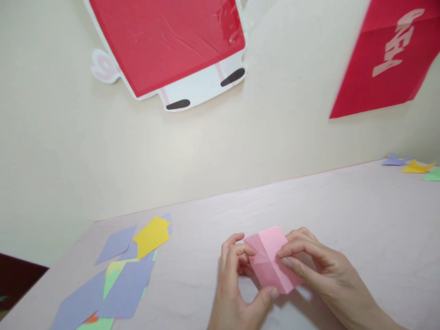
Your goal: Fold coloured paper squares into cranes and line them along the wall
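Right hand (326,270) partly hides pink paper (268,266); left hand (229,288) cut off below.

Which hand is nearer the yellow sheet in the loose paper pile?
Left. The left hand is right of the yellow sheet, holding the pink folded paper; the right hand holds that paper from farther right.

Table's left edge: overlapping loose paper sheets (121,289) clutter the table (195,261) beside it.
Sheets to left hand (237,284): a bare lane leads toward the back edge.
Pink paper: left hand, right hand (330,270) and folded pink paper (266,266) block this stretch.
Back edge: wall (172,156) stops passage; bare tabletop before its middle.
Back edge, right end: small folded papers (415,167) obstruct.
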A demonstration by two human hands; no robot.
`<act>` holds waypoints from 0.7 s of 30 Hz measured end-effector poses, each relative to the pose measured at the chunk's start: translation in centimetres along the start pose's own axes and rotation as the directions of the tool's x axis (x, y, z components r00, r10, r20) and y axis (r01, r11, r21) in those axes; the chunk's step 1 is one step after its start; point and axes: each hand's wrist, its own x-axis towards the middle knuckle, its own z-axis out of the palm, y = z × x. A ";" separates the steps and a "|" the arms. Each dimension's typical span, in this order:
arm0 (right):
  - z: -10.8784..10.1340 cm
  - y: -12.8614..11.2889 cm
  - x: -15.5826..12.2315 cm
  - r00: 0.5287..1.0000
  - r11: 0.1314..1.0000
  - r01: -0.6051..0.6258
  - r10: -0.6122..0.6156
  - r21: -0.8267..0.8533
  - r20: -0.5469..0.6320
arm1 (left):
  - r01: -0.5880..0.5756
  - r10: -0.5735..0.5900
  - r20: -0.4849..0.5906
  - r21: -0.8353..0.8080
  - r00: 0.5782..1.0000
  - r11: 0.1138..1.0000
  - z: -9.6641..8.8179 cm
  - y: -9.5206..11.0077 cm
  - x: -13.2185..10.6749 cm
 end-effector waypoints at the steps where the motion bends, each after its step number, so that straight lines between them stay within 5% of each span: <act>1: 0.0 0.0 0.0 1.000 1.000 -0.015 0.015 0.005 0.003 | 0.015 -0.015 0.008 -0.039 1.000 0.999 0.1 -0.1 0.0; 11: 0.1 -0.8 0.3 0.996 0.992 0.014 -0.003 -0.126 0.085 | -0.012 0.011 -0.139 -0.009 0.990 1.000 -0.1 1.5 0.2; 21: 0.5 -1.0 0.1 0.990 0.954 0.133 -0.115 -0.268 0.083 | -0.107 0.109 -0.107 0.028 0.988 0.994 -0.1 1.6 0.2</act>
